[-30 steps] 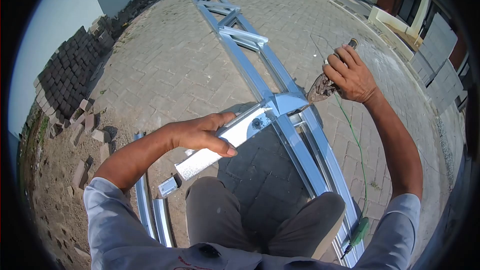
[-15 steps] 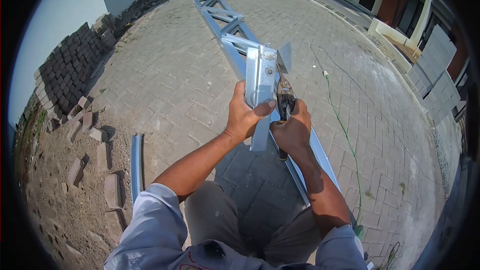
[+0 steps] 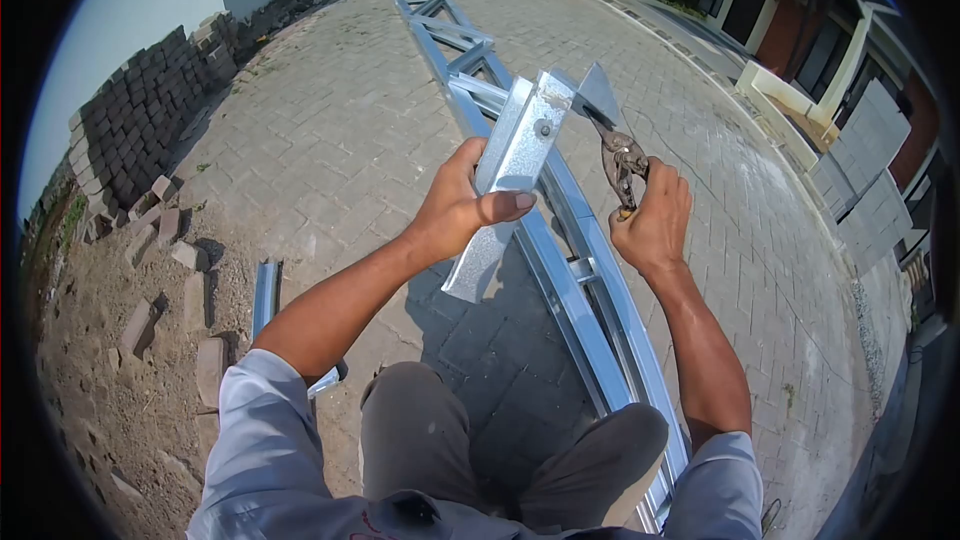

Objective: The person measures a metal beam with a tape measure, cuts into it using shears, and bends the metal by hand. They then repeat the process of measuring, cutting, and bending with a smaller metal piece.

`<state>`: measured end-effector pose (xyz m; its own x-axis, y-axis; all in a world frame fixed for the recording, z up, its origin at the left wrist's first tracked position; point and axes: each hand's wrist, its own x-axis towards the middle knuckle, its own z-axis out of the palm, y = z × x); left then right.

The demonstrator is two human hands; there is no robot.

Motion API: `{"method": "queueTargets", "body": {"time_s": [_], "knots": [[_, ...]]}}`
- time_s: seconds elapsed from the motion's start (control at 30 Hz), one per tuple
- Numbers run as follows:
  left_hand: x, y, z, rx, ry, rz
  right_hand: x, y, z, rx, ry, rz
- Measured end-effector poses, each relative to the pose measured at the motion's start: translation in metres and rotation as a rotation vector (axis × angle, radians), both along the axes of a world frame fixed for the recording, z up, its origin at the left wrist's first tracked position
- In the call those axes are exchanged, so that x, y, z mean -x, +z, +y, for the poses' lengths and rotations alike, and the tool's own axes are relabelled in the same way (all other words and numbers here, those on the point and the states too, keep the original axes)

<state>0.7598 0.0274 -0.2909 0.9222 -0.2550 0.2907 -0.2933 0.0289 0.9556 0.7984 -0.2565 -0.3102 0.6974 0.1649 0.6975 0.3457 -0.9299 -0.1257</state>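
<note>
My left hand [image 3: 455, 212] grips a short galvanized metal channel [image 3: 528, 140], thumb across its face, holding it tilted above the ground. A bolt head shows near its upper end. At that end a thin metal flap [image 3: 600, 95] sticks out to the right. My right hand [image 3: 655, 222] is closed around the handles of tin snips [image 3: 625, 155], whose worn jaws reach the base of this flap. Whether the blades are closed on the metal is too small to tell. Beneath both hands a long metal truss [image 3: 568, 295] lies on the paving, running past my right knee.
A stack of paving blocks [image 3: 150, 95] stands by the wall at left, with loose blocks [image 3: 210, 370] on the dirt nearer me. Another metal channel [image 3: 265, 295] lies by my left elbow. Grey panels [image 3: 865, 140] lean at the right.
The channel has tilted, its top swinging right and its lower end left. My right hand has moved right and up with the snips, and the flap has swung outward.
</note>
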Motion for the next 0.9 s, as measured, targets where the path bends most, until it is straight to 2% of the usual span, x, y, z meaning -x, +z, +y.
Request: {"method": "queueTargets", "body": {"time_s": [0.03,0.1,0.13,0.2,0.27,0.33,0.4,0.43,0.5,0.53,0.6,0.67,0.73,0.8,0.83,0.9], "knots": [[-0.003,0.001,-0.014,0.069,0.063,-0.065,0.01,-0.015,0.025,-0.167,-0.001,0.074],[-0.018,-0.026,-0.047,0.12,0.195,-0.182,0.042,-0.019,0.076,-0.586,0.034,0.454],[-0.019,-0.032,-0.054,0.138,0.258,-0.239,0.044,-0.023,0.075,-0.571,0.038,0.445],[-0.014,-0.034,-0.04,0.07,0.16,-0.18,0.043,-0.034,0.067,-0.55,0.045,0.426],[-0.01,-0.03,-0.009,0.0,0.009,-0.016,0.025,-0.051,0.015,-0.109,-0.012,0.168],[-0.013,-0.025,0.036,-0.312,-0.188,0.053,0.01,-0.037,-0.046,0.278,0.087,-0.133],[0.001,-0.029,0.048,-0.609,-0.362,0.106,-0.01,-0.002,-0.093,0.702,0.253,-0.253],[0.008,-0.032,0.046,-0.595,-0.412,0.149,-0.013,0.009,-0.097,0.707,0.245,-0.277],[0.012,-0.01,0.046,-0.615,-0.357,0.163,-0.019,0.022,-0.09,0.718,0.242,-0.324],[0.013,-0.002,0.041,-0.53,-0.261,0.038,-0.02,0.017,-0.077,0.524,0.143,-0.243],[0.01,-0.007,0.019,-0.277,-0.079,0.026,-0.002,-0.013,-0.043,0.145,-0.033,-0.049],[0.001,-0.008,-0.005,-0.074,0.037,-0.04,0.017,-0.047,0.001,-0.193,-0.006,0.064],[-0.005,-0.022,-0.027,-0.161,0.163,-0.142,0.034,-0.062,0.046,-0.551,0.082,0.265],[-0.001,-0.041,-0.052,-0.119,0.242,-0.166,0.055,-0.059,0.073,-0.924,0.207,0.555],[0.001,-0.047,-0.059,-0.104,0.292,-0.176,0.056,-0.062,0.074,-0.868,0.216,0.542],[-0.004,-0.064,-0.037,-0.127,0.205,-0.136,0.052,-0.068,0.06,-0.754,0.211,0.491]]}}
